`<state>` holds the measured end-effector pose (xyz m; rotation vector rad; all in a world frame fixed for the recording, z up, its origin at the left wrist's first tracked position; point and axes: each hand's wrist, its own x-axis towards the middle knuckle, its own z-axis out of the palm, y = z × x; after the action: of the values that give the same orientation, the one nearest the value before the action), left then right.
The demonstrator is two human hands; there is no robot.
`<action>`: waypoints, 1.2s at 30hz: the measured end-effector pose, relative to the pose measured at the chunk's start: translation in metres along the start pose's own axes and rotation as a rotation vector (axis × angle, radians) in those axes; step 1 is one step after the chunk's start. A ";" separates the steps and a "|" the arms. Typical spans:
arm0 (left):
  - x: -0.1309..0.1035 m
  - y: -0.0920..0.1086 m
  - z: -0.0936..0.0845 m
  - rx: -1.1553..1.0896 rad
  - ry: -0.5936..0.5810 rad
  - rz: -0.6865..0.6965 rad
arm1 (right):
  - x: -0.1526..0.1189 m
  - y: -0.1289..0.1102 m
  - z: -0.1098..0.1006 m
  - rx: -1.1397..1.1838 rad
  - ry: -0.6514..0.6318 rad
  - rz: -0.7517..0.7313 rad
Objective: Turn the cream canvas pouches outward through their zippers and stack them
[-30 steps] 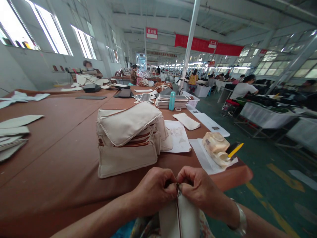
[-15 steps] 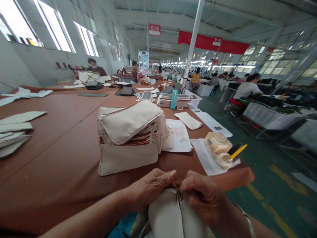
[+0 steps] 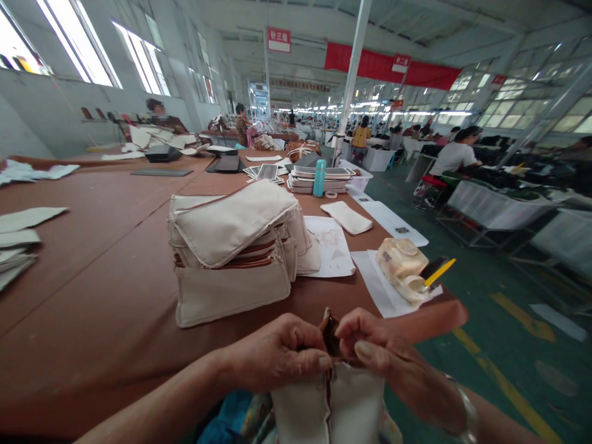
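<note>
My left hand (image 3: 277, 354) and my right hand (image 3: 377, 348) both pinch the top edge of a cream canvas pouch (image 3: 330, 404) held over my lap at the table's near edge. A brown zipper line runs down its middle, and a brown tab (image 3: 329, 333) sticks up between my fingertips. A stack of finished cream pouches (image 3: 231, 253) stands on the brown table (image 3: 92, 308) just beyond my hands.
A plastic glue container with a yellow-handled brush (image 3: 407, 271) rests on white paper at the right. A teal bottle (image 3: 319, 179), trays and cut cream pieces (image 3: 346, 217) lie farther back. More cream pieces (image 3: 18, 243) sit at the left. Other workers sit at distant tables.
My hands have worked along the pouch's top edge. The pouch bulged up half a second ago; now it hangs flatter and a brown tab shows between my fingers.
</note>
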<state>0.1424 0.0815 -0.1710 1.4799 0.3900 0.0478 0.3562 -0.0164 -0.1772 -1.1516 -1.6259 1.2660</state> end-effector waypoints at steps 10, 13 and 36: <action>-0.001 0.003 0.006 0.023 0.005 0.102 | 0.013 -0.011 -0.002 -0.094 -0.156 -0.068; -0.003 0.003 0.008 0.021 0.013 0.127 | 0.009 -0.006 -0.003 -0.071 -0.123 -0.088; -0.013 0.021 0.013 0.290 0.070 0.077 | 0.008 -0.023 -0.013 -0.152 -0.192 -0.042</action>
<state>0.1379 0.0681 -0.1469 1.7830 0.4094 0.1084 0.3607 -0.0072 -0.1512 -1.1069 -1.9062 1.2761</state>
